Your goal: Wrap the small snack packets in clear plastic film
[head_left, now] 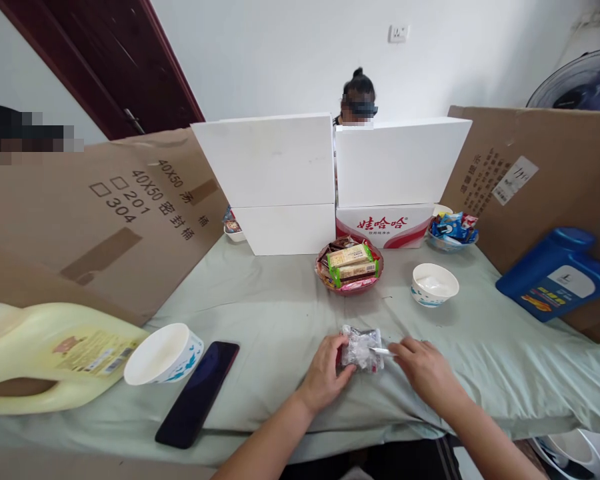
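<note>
Both hands on a clear snack packet (361, 348), just in front of the red bowl (349, 267).
Left hand (326, 373) pinches the packet's left edge, pinning it to the cloth; right hand (423, 370) closed on its right end, likely gripping a tab. Phone (198, 393) and tipped white cup (164, 355) far left of the bowl; white bowl (435, 285) just right of it.

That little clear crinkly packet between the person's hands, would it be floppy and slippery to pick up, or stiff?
Probably floppy: the clear plastic packet looks wrinkled and lies flat on the green cloth. It seems light, since the left hand and right hand touch it with fingertips only. Its glossy film may be a little slippery, though it is unlikely to roll.
</note>
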A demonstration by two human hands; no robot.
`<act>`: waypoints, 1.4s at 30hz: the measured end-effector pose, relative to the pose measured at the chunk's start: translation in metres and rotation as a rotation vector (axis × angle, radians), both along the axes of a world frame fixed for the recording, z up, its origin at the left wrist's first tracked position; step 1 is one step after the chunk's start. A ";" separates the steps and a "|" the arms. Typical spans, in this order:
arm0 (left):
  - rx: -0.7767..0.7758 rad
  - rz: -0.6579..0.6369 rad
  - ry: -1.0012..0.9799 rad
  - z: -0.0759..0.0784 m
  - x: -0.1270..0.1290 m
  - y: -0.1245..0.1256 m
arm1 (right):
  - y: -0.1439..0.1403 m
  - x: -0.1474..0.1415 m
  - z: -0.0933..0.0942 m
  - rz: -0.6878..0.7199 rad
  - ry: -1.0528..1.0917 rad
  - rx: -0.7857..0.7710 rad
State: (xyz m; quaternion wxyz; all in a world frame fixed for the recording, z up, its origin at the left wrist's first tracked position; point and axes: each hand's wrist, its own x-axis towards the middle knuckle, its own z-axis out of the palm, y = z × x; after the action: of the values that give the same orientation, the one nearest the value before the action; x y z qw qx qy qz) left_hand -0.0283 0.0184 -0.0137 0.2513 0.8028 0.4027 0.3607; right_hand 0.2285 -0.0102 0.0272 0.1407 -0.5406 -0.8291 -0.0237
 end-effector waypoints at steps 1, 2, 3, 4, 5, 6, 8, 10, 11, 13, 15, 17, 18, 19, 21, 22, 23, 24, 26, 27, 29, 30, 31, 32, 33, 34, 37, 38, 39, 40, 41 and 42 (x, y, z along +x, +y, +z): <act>0.018 -0.008 0.003 0.000 0.000 0.001 | -0.004 0.020 -0.007 -0.047 -0.001 -0.008; 0.041 -0.015 0.005 0.000 0.000 0.002 | -0.008 0.040 -0.015 -0.095 0.001 -0.010; 0.066 -0.019 0.007 0.000 0.001 0.003 | -0.012 0.057 -0.022 -0.149 0.005 -0.009; 0.086 -0.023 0.009 0.000 0.001 0.004 | -0.016 0.070 -0.027 -0.203 0.010 0.007; 0.098 -0.026 0.010 0.001 0.002 0.005 | -0.021 0.077 -0.031 -0.250 0.031 0.037; 0.102 -0.028 0.008 0.002 0.003 0.006 | -0.025 0.078 -0.032 -0.283 0.070 0.075; 0.094 -0.034 -0.007 0.005 0.006 0.007 | -0.031 0.061 -0.029 -0.278 0.189 0.141; 0.073 -0.037 -0.031 0.010 0.009 0.007 | -0.033 0.027 -0.020 -0.176 0.309 0.137; 0.056 -0.033 -0.048 0.012 0.010 0.007 | -0.032 0.008 -0.015 -0.105 0.339 0.106; 0.004 0.013 -0.095 0.016 0.008 0.007 | -0.025 -0.023 -0.010 -0.008 0.371 0.055; -0.080 0.148 -0.175 0.017 0.000 0.007 | -0.016 -0.037 -0.012 -0.027 0.435 0.065; -0.192 0.341 -0.281 0.014 -0.016 0.008 | -0.009 -0.031 -0.021 -0.140 0.509 0.092; -0.253 0.430 -0.330 0.011 -0.027 0.008 | -0.007 -0.022 -0.026 -0.205 0.535 0.092; -0.313 0.500 -0.369 0.008 -0.038 0.007 | -0.007 -0.012 -0.030 -0.262 0.548 0.082; -0.374 0.590 -0.400 0.003 -0.058 0.002 | -0.013 0.010 -0.036 -0.343 0.542 0.060; -0.347 0.628 -0.389 0.002 -0.066 -0.003 | -0.018 0.018 -0.037 -0.374 0.534 0.070; -0.279 0.660 -0.365 0.002 -0.071 -0.009 | -0.024 0.024 -0.035 -0.397 0.526 0.096; -0.181 0.674 -0.332 0.004 -0.073 -0.016 | -0.030 0.025 -0.032 -0.399 0.521 0.132; 0.026 0.583 -0.245 0.014 -0.069 -0.030 | -0.041 0.019 -0.021 -0.303 0.522 0.182; 0.087 0.450 -0.187 0.021 -0.063 -0.035 | -0.044 0.011 -0.014 -0.201 0.518 0.172; 0.109 0.087 -0.038 0.036 -0.046 -0.040 | -0.045 -0.010 -0.001 0.052 0.470 0.077; 0.097 -0.073 0.052 0.042 -0.037 -0.038 | -0.043 -0.021 0.004 0.161 0.432 0.022; 0.091 -0.171 0.143 0.047 -0.029 -0.033 | -0.038 -0.031 0.007 0.241 0.397 -0.019; 0.095 -0.197 0.228 0.050 -0.021 -0.026 | -0.031 -0.039 0.008 0.286 0.370 -0.038; 0.104 -0.156 0.305 0.051 -0.015 -0.016 | -0.023 -0.045 0.007 0.290 0.354 -0.032; 0.107 -0.076 0.373 0.051 -0.011 -0.005 | -0.013 -0.049 0.004 0.260 0.343 -0.010; 0.051 0.120 0.525 0.046 -0.005 0.024 | 0.018 -0.051 -0.006 0.089 0.274 0.057; 0.041 0.133 0.554 0.044 -0.004 0.030 | 0.025 -0.049 -0.009 0.046 0.232 0.059; 0.047 0.128 0.568 0.042 -0.003 0.033 | 0.031 -0.046 -0.011 0.020 0.189 0.050; 0.069 0.118 0.567 0.040 -0.003 0.032 | 0.034 -0.044 -0.012 0.011 0.150 0.032; 0.099 0.110 0.553 0.038 -0.003 0.029 | 0.034 -0.041 -0.011 0.008 0.121 0.012; 0.130 0.109 0.528 0.036 -0.003 0.024 | 0.031 -0.037 -0.010 0.010 0.102 -0.005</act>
State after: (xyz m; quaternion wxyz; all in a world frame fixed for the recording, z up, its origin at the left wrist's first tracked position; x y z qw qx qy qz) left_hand -0.0310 0.0420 0.0226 0.0657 0.8606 0.4731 0.1769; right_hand 0.1913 0.0209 0.0170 0.1817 -0.5372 -0.8236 0.0068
